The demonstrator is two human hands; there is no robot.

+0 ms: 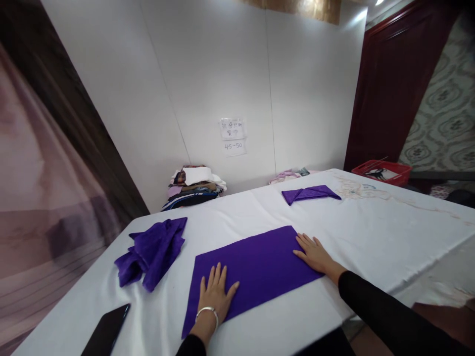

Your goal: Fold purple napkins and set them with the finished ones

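A purple cloth lies flat in a long rectangle on the white-covered table in front of me. My left hand, with a silver bracelet at its wrist, rests on the cloth's left part, fingers spread. Across from it, my right hand lies flat on the right end, its fingers stretched out. Neither hand grips anything. To the left sits a crumpled purple cloth. Farther back on the right is a folded purple cloth with pointed ends.
A dark phone-like slab lies at the table's front left. Behind the far edge are stacked clothes and more fabric. A red basket holding scissors stands at the back right. Handwritten papers hang on the white wall.
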